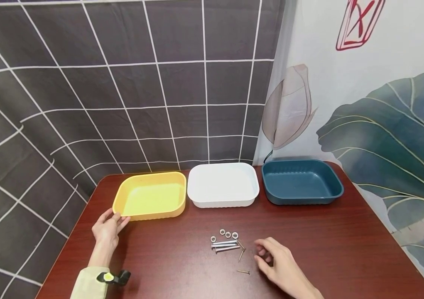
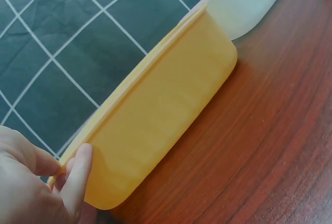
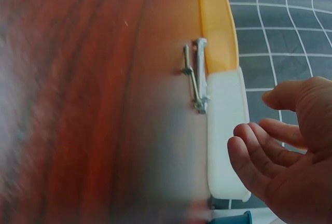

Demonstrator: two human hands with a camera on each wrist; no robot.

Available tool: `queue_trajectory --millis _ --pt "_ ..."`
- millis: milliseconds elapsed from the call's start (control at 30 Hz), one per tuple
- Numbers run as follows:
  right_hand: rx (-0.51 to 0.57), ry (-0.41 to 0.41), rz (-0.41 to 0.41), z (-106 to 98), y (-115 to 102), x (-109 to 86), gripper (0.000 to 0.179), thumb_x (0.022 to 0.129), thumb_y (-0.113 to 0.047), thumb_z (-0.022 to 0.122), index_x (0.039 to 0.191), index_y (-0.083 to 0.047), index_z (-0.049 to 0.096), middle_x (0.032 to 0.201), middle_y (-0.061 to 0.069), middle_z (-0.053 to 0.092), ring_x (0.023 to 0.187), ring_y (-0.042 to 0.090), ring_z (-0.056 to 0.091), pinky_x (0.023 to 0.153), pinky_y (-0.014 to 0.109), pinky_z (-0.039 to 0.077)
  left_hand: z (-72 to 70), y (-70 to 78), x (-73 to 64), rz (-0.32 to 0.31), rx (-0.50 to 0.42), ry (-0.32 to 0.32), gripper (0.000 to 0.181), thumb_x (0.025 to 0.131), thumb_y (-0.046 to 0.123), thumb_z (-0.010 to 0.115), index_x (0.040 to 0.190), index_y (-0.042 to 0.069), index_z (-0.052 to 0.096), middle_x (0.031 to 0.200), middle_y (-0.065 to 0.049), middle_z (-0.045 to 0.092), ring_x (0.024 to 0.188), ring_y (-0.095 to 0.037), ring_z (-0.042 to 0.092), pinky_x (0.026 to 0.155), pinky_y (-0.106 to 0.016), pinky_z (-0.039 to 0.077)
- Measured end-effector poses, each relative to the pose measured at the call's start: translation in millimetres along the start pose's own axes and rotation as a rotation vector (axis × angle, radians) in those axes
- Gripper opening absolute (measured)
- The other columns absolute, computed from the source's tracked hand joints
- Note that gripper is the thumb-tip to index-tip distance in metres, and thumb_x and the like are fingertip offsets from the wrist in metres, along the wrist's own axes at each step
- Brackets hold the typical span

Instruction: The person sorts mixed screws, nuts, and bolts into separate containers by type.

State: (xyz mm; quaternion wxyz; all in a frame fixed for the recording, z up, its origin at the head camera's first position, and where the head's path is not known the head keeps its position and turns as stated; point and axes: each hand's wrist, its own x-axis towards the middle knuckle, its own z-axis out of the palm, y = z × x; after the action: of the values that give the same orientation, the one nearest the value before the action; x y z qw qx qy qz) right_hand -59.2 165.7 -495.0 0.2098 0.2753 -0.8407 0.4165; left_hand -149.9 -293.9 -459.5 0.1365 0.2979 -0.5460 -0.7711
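- Behind the table hangs a dark curtain (image 1: pixel 182 85) with white grid lines.
- The table (image 1: pixel 174 261) is of reddish-brown colour.
- The yellow tray (image 1: pixel 153 197) is at the far left of the table, with its opening upward; its long axis goes from left to right, the right end slightly farther from the person.
- Beside it stand the white tray (image 1: pixel 223 185) and the dark blue tray (image 1: pixel 301 187).
- The right hand (image 1: pixel 277 261) is above the table, its fingers loosely bent and apart; the right wrist view shows the palm side, and it grasps nothing.
- The left hand (image 1: pixel 108 227) pinches the near left corner of the yellow tray; only the left wrist view shows clearly one finger against its outer wall.
- The bolts (image 1: pixel 227 249) lie crosswise, heads to the left.
- Near them are thin screws (image 1: pixel 243 272) and four nuts (image 1: pixel 228 234).
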Motion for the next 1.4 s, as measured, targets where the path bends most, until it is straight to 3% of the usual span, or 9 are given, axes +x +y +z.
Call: queue_trajectory --millis 200,467,767,1400 --pt "0.017 -0.075 -0.029 7.5 0.4 -6.9 0.040 0.065 0.012 0.080 0.097 -0.007 0.066 0.084 -0.007 0.058 0.070 0.002 0.055 0.056 0.010 0.049 -1.3 -0.7 1.6 -0.023 -0.020 0.006 0.050 0.097 -0.008 0.050 0.145 -0.003 0.035 0.075 -0.004 0.058 0.062 -0.010 0.065 0.072 -0.026 0.063" --pt "0.080 -0.151 -0.022 13.0 -4.4 -10.3 0.037 0.069 0.009 0.079 0.098 -0.011 0.065 0.087 -0.008 0.057 0.072 0.003 0.056 0.058 0.012 0.051 -2.8 -0.8 1.6 -0.021 -0.042 -0.007 0.052 0.097 -0.009 0.050 0.146 -0.004 0.033 0.074 -0.005 0.058 0.061 -0.011 0.065 0.072 -0.027 0.064" --pt "-0.081 -0.248 -0.013 13.5 -4.1 -14.4 0.036 0.070 -0.006 0.087 0.097 -0.016 0.066 0.091 -0.012 0.055 0.077 0.001 0.050 0.061 0.014 0.045 -3.1 0.8 0.2 -0.038 -0.069 -0.020 0.058 0.097 -0.009 0.049 0.152 -0.005 0.028 0.073 -0.003 0.060 0.061 -0.010 0.065 0.071 -0.027 0.063" --pt "-0.090 -0.238 0.000 26.4 -4.6 -17.0 0.036 0.067 -0.005 0.087 0.094 -0.018 0.067 0.090 -0.014 0.055 0.078 0.000 0.052 0.060 0.014 0.046 -3.8 0.5 -0.3 -0.050 -0.081 -0.022 0.063 0.097 -0.009 0.048 0.155 -0.004 0.023 0.073 -0.002 0.061 0.061 -0.009 0.065 0.072 -0.025 0.063"
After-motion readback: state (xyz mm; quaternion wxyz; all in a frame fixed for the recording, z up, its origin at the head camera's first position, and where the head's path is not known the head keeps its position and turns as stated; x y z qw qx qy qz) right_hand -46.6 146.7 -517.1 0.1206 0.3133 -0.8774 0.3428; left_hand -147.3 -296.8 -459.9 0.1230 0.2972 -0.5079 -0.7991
